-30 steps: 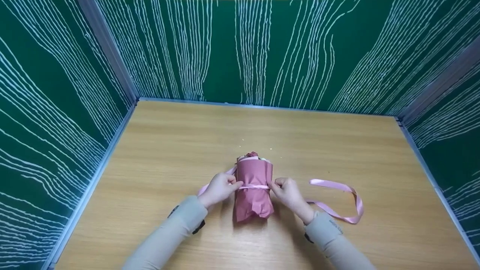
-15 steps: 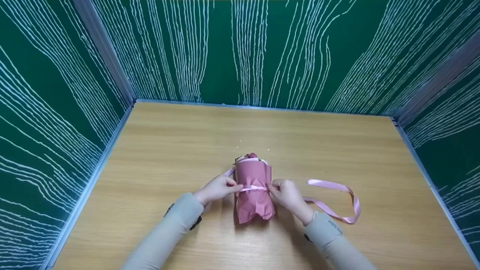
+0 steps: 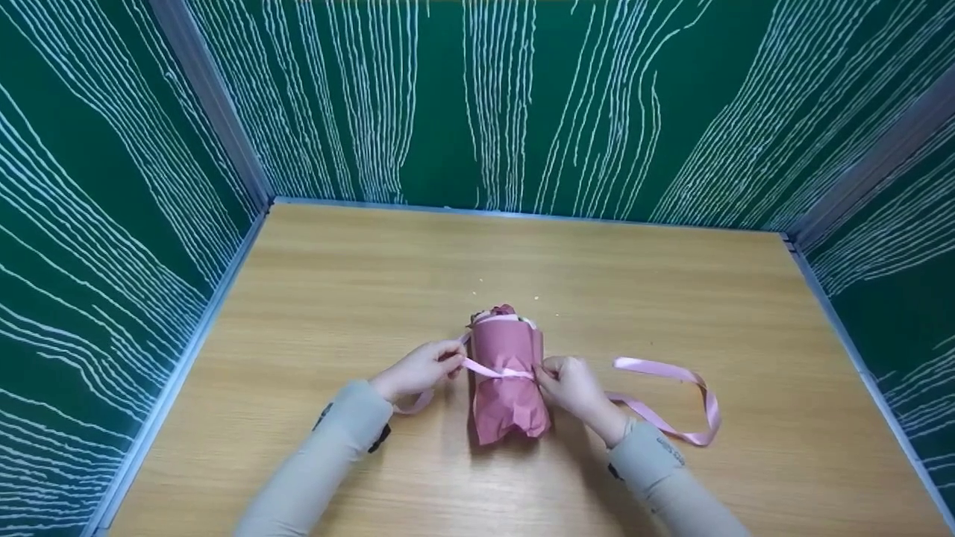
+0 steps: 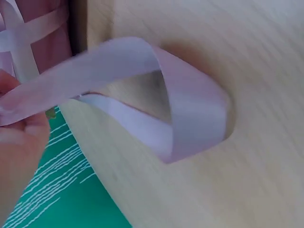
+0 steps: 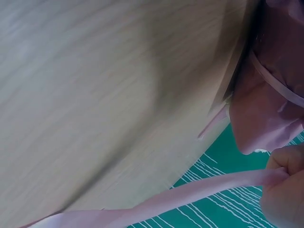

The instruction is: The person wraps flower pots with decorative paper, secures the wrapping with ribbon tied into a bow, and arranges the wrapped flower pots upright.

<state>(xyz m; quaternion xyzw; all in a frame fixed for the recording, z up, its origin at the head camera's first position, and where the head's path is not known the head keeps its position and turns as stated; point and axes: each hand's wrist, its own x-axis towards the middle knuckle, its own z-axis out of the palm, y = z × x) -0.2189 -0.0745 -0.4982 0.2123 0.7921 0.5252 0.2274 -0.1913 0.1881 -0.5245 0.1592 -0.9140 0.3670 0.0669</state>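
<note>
A small bouquet in dusty-pink wrapping paper lies on the table, its dark red flower showing at the far end. Around its middle runs a pink ribbon, crossed at the front. To the left, my left hand pinches one length of ribbon, drawn out from the crossing. That ribbon bends into a wide loop in the left wrist view. Beside the bouquet's right edge, my right hand grips the other length; its tail leaves the fist in the right wrist view.
The right ribbon tail curves across the wooden table. Tiny pale specks lie beyond the bouquet. Green panels with white wavy lines stand along the back and both sides.
My left hand has moved away from the bouquet to the left, drawing a length of ribbon out from the crossing. My right hand stays almost in place at the right edge.
</note>
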